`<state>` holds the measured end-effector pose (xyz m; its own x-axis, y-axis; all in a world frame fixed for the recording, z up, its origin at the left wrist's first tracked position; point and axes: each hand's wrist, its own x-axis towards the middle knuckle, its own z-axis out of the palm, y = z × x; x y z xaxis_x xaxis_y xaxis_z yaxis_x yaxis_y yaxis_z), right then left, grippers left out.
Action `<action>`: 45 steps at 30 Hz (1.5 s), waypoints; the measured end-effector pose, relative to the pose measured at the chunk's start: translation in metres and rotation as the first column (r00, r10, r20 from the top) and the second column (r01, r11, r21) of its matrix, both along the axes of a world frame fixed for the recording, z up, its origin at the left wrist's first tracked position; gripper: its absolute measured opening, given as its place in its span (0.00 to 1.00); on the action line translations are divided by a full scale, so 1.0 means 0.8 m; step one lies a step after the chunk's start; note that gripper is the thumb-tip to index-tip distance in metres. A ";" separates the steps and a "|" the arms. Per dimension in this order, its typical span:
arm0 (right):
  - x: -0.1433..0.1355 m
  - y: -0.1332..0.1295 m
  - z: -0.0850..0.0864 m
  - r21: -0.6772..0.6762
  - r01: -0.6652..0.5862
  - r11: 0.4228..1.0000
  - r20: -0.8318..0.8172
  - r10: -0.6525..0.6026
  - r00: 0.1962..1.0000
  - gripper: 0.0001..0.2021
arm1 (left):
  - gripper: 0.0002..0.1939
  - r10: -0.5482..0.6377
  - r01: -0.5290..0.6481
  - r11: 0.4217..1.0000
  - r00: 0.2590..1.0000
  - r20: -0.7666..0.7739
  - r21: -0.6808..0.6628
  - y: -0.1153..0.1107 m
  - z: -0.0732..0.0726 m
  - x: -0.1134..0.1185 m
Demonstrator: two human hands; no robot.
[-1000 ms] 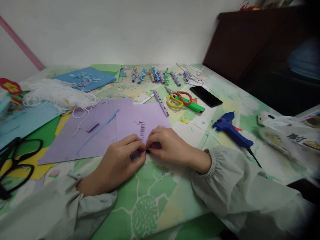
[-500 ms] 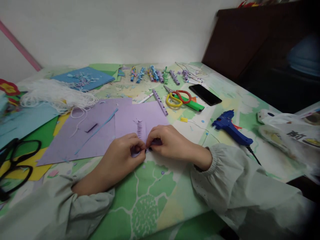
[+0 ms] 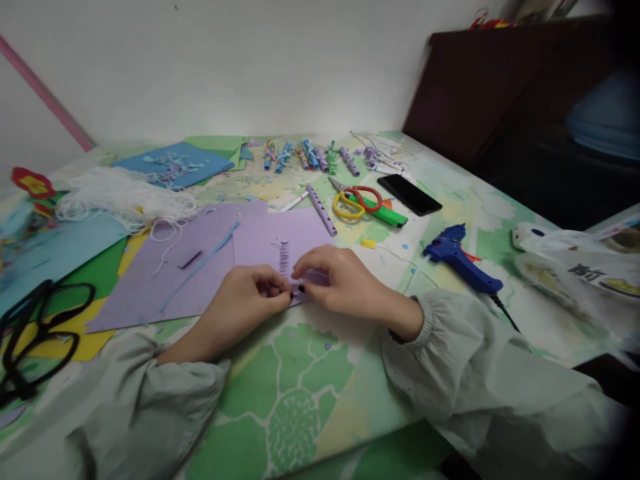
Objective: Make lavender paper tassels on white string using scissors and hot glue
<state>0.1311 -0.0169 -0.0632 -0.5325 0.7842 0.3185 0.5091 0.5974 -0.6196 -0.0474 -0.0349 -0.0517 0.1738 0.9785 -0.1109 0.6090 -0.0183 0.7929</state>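
A fringed purple strip (image 3: 285,259) lies on a light purple sheet (image 3: 255,233) in front of me. My left hand (image 3: 247,290) rests at its near end, thumb and fingers pinched together on the strip's end. Close beside it on the right, my right hand (image 3: 333,277) is over the sheet's near edge, its thumb and index finger apart and nothing visible between them. A blue strip (image 3: 200,267) and a small dark purple piece (image 3: 190,259) lie on the left purple sheet (image 3: 150,280).
Scissors (image 3: 349,205), a green cutter (image 3: 387,215), a purple tube (image 3: 321,210) and a phone (image 3: 410,194) lie beyond my hands. A blue glue gun (image 3: 463,260) is at right. White yarn (image 3: 120,197) and black glasses (image 3: 45,327) are at left.
My right thumb and index finger have parted and moved slightly away from my left fingertips. The view has shifted slightly.
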 end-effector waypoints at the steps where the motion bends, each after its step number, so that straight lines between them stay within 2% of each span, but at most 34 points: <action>1: 0.001 0.000 0.001 0.003 0.030 1.000 -0.046 -0.030 0.998 0.13 | 0.08 0.027 -0.027 1.000 0.999 0.034 0.002 -0.001 0.000 0.000; 6: 0.003 -0.003 0.006 -0.072 0.095 0.993 -0.132 -0.104 0.986 0.07 | 0.08 0.130 -0.140 0.988 0.983 0.129 0.069 -0.004 0.001 -0.002; 12: 0.001 -0.009 0.014 -0.148 -0.017 0.989 -0.179 -0.010 0.984 0.04 | 0.06 0.146 -0.185 0.973 0.956 0.255 0.136 -0.006 -0.008 -0.006; 16: 0.002 -0.007 0.013 -0.130 0.051 0.990 -0.194 -0.076 0.978 0.02 | 0.04 0.160 -0.216 0.958 0.948 0.275 0.187 -0.006 -0.012 -0.005; 19: 0.000 -0.006 0.009 -0.178 0.070 0.982 -0.210 -0.107 0.972 0.02 | 0.03 0.195 -0.272 0.935 0.930 0.311 0.226 -0.007 -0.012 -0.003; 22: -0.004 -0.007 0.005 -0.268 -0.002 0.963 -0.227 -0.061 0.972 0.06 | 0.02 0.173 -0.265 0.933 0.924 0.341 0.244 -0.009 -0.010 -0.002; 25: -0.007 -0.009 0.002 -0.323 -0.093 0.942 -0.316 -0.015 0.949 0.09 | 0.03 0.123 -0.221 0.946 0.922 0.366 0.238 -0.013 -0.009 -0.001; 28: -0.008 -0.011 0.002 -0.278 -0.102 0.955 -0.375 -0.010 0.927 0.09 | 0.02 0.101 -0.201 0.952 0.920 0.380 0.232 -0.015 -0.007 0.000; 34: -0.006 -0.013 0.004 -0.085 -0.057 0.995 -0.333 0.026 0.942 0.07 | 0.01 0.069 -0.170 0.947 0.935 0.347 0.271 -0.016 -0.005 0.000; 40: -0.004 -0.014 0.005 0.035 -0.067 0.997 -0.265 0.074 0.962 0.08 | 0.02 0.035 -0.128 0.940 0.958 0.286 0.316 -0.017 -0.004 -0.002; 45: -0.005 -0.015 0.004 0.086 -0.077 0.993 -0.232 0.095 0.968 0.09 | 0.02 0.044 -0.137 0.949 0.950 0.310 0.284 -0.019 -0.002 -0.003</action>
